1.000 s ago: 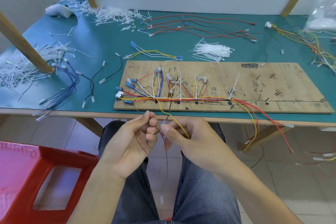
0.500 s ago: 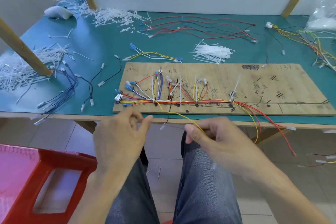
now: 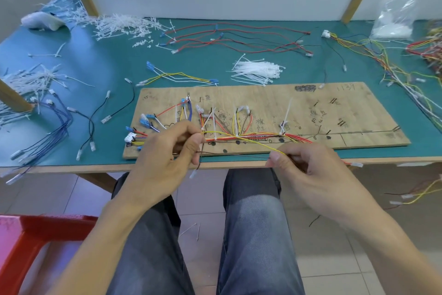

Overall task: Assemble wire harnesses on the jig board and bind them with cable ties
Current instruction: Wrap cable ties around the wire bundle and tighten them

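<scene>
A wooden jig board (image 3: 334, 112) lies on the green table with a harness (image 3: 248, 136) of red, yellow and orange wires tied along its front line. My left hand (image 3: 165, 153) pinches a thin dark wire (image 3: 229, 154) and the yellow wire at the board's front edge. My right hand (image 3: 308, 170) pinches the yellow wire (image 3: 253, 142) and the dark wire's other end, stretching both to the right. A white terminal (image 3: 192, 174) dangles below my left hand. A pile of white cable ties (image 3: 256, 72) lies just behind the board.
Loose red and black wires (image 3: 239, 38) lie at the back, blue and black wires (image 3: 62, 124) at the left, a mixed bundle (image 3: 392, 67) at the right. Cut tie ends (image 3: 114, 24) litter the back left. A red stool (image 3: 35, 242) stands by my left knee.
Both hands rose from my lap to the board's front edge and drew apart. The yellow and dark wires, loosely held together a second ago, are now pulled taut between them.
</scene>
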